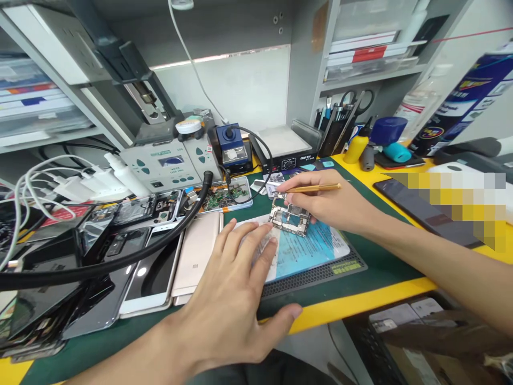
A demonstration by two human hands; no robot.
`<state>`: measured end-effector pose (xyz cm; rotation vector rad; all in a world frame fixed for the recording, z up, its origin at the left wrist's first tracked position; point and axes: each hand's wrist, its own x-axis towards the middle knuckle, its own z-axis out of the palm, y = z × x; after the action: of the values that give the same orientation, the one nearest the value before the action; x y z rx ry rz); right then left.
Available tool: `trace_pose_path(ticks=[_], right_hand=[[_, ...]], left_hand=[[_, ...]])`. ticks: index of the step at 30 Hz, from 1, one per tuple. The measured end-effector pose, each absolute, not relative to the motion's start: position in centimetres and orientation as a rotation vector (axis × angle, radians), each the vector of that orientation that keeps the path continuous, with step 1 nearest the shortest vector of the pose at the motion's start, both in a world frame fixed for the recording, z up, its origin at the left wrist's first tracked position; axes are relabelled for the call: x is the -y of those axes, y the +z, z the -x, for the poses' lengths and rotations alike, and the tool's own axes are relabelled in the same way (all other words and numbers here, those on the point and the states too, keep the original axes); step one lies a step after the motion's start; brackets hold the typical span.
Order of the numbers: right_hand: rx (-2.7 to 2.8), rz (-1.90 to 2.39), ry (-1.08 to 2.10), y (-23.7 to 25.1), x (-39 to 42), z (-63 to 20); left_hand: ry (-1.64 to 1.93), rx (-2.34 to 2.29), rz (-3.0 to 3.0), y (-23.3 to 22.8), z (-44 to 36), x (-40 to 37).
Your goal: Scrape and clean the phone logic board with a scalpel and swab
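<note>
My left hand (236, 299) lies flat, fingers spread, on the blue work mat (308, 248), fingertips just left of a small phone circuit board (289, 218). My right hand (328, 206) holds gold tweezers (316, 187) pointing left, with the tips over the top edge of the board; its lower fingers rest against the board's right side. The board lies tilted on the mat.
Several phones, including a gold one (198, 251), lie stacked at the left under a black hose (120, 262). A soldering station (168, 163), heating plate (286, 147), tool holder (336, 128) and bottles stand behind. A dark phone (425, 211) lies at right on the yellow table edge (360, 305).
</note>
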<state>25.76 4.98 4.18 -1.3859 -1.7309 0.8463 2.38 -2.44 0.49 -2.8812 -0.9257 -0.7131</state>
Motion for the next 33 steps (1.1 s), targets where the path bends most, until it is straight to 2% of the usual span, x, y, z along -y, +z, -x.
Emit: trace_pose_path(ticks=[16,33], right_hand=[[1.766,1.287,0.843,4.0,-4.9,-25.8],[1.767,1.297,0.861,3.8,-5.0,-25.8]], left_hand=[[-0.586,0.993,2.872,1.5,-1.7,3.8],[-0.697,0.875,2.691,0.5,-2.9,4.2]])
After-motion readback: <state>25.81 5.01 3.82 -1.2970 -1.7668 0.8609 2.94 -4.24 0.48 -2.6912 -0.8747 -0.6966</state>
